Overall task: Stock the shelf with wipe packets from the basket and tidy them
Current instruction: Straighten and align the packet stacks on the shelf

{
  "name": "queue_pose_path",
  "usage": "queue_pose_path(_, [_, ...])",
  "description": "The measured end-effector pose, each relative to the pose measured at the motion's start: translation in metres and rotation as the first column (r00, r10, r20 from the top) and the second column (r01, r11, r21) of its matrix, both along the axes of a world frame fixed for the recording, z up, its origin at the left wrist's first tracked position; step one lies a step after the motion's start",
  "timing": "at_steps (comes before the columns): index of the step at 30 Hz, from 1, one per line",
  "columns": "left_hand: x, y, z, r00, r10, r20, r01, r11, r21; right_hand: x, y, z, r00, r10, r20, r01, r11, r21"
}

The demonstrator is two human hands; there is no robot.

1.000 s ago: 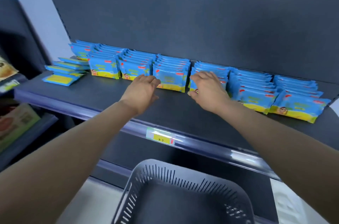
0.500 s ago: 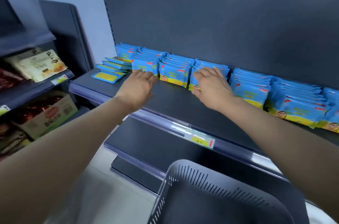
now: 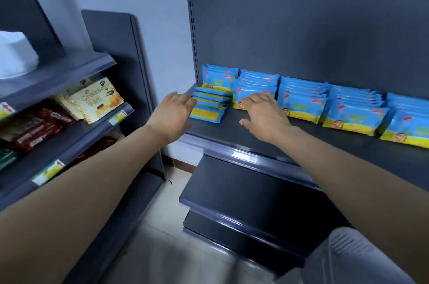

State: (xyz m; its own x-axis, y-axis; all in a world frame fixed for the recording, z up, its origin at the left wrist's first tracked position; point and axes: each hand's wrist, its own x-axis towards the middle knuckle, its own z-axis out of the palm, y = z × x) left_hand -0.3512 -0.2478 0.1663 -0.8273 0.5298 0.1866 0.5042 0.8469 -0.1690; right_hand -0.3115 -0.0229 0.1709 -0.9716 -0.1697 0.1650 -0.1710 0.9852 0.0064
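Both arms have slid left along the shelf point(image 3: 301, 137). The left hand point(image 3: 173, 113), fingers straight, holds nothing beside the flat packets point(image 3: 209, 109); the right hand point(image 3: 262, 114), fingers spread, touches the upright row point(image 3: 255, 85). The basket point(image 3: 362, 258) sits lower right.

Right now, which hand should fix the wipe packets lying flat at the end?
Probably the left hand: its open fingertips are right beside the flat packets. The right hand is further along the shelf, in front of the standing packets.
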Motion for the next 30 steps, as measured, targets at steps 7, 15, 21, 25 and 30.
queue_pose_path(7, [-0.058,-0.027,-0.015,0.999,-0.003,0.054,0.003,1.000,-0.008,-0.046,-0.035,0.002,1.000,-0.013,0.017,0.013,1.000,0.009])
queue_pose_path(15, [-0.126,-0.010,-0.041,0.983,-0.001,0.183,-0.002,1.000,0.014,-0.126,-0.043,-0.021,0.990,0.034,0.134,-0.038,0.999,0.032])
queue_pose_path(21, [-0.170,-0.006,-0.064,0.949,0.003,0.314,0.001,1.000,-0.013,-0.187,-0.044,-0.039,0.946,0.053,0.320,-0.063,0.998,0.022])
queue_pose_path(25, [-0.188,-0.006,-0.074,0.934,-0.054,0.352,0.041,0.998,0.046,-0.206,-0.045,-0.045,0.910,0.041,0.412,-0.062,0.997,0.038])
queue_pose_path(30, [-0.205,-0.010,-0.076,0.939,-0.157,0.306,0.128,0.985,0.113,-0.222,-0.048,-0.038,0.916,0.019,0.401,-0.048,0.997,0.062])
